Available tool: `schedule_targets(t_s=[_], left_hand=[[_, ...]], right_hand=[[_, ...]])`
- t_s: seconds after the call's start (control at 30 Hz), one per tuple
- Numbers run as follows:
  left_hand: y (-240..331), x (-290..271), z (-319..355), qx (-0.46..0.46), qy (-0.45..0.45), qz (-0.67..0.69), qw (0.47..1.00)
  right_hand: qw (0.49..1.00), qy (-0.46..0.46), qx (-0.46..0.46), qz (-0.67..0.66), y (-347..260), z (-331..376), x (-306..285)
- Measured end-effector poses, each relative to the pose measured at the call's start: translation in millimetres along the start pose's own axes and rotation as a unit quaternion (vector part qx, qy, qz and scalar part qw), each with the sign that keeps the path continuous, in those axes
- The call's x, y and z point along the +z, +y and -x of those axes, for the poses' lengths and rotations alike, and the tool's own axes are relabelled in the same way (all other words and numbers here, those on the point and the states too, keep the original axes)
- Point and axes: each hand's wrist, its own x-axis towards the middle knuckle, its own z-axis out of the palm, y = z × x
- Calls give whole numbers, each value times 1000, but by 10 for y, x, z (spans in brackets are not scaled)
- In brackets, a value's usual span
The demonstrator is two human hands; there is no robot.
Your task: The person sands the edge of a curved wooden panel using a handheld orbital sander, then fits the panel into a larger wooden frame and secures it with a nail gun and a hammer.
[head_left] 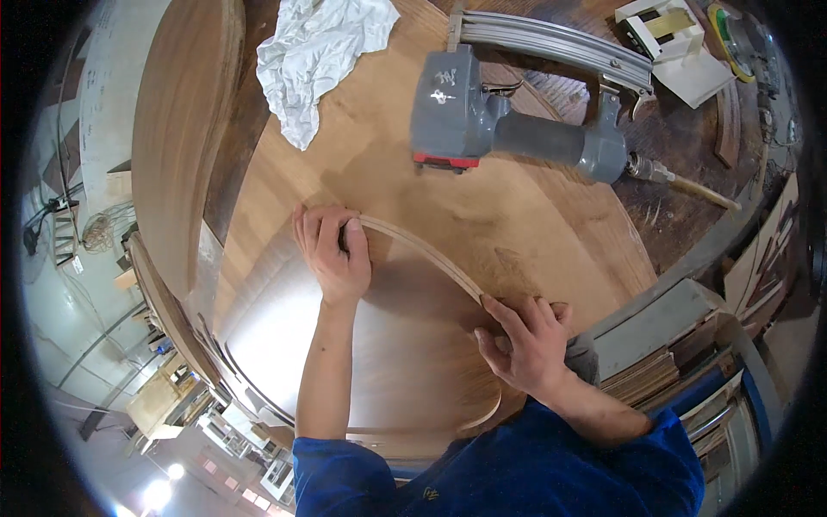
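A thin, curved wooden panel (413,336) with a glossy brown face and a pale edge lies in front of me, close to my body. My left hand (334,250) is closed over its far edge, the fingers curled beyond the rim and the thumb on the near side. At the right part of the same edge, my right hand (527,343) grips with bent fingers, index finger along the rim and thumb over the face. The undersides of the fingertips are hidden. Under the panel's far side is a larger, lighter wooden board (413,202).
A grey nail gun (525,129) with an air hose fitting lies beyond my hands at the right. A crumpled white cloth (319,65) rests at the far left. Another curved panel (177,146) stands left. An opened white box (676,52) and tape roll (730,43) are far right.
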Motion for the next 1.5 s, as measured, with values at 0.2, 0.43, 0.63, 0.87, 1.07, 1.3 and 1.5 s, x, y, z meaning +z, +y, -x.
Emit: schedule_targets(t_s=[0.2, 0.43, 0.63, 0.87, 1.07, 1.3, 1.5], left_hand=[[-35, -16, 12, 20, -21, 5, 1000], [-28, 19, 7, 30, -18, 11, 999], [11, 2, 27, 15, -8, -11, 1000], [12, 4, 9, 19, 5, -8, 1000], [25, -8, -5, 11, -6, -18, 1000], [-8, -51, 15, 6, -25, -19, 1000], [-254, -474, 19, 25, -130, -13, 991]], right_hand=[[999, 26, -22, -3, -10, -100, 41], [1000, 15, 9, 3, -32, -44, 112], [999, 47, -3, 25, -84, -46, 140], [996, 85, -9, 26, -148, -65, 199], [996, 91, 0, 20, -177, -64, 221], [996, 80, 4, 27, -190, -38, 219], [995, 68, 34, 61, -170, 125, 217]])
